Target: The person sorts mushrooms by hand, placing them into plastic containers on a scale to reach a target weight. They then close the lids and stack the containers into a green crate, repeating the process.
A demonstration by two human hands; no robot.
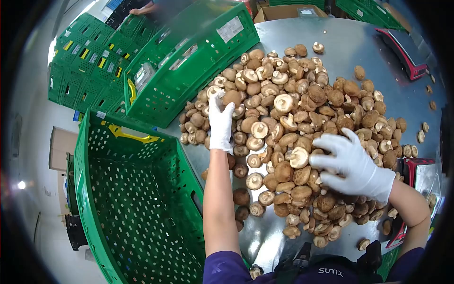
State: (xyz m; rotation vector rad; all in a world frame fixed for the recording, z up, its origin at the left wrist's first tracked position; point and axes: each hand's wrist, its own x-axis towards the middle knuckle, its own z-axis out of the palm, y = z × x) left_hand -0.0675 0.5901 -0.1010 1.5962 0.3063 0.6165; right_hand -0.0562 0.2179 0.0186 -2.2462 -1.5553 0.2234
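A large heap of brown shiitake mushrooms covers much of the metal table, some with caps up and others showing pale gills and stems. My left hand, in a white glove, reaches to the heap's left side. Its thumb and fingers close around a brown-capped shiitake mushroom. Over the right part of the heap lies my right hand, also gloved, its fingers spread and touching or just above the mushrooms. Nothing visible is gripped in it, though its palm side is hidden.
A green crate without visible contents stands at the left, below table height. Another green crate with clear packs rests behind it. Red-edged scales sit at the right. Stacked crates and a person's hand appear far left.
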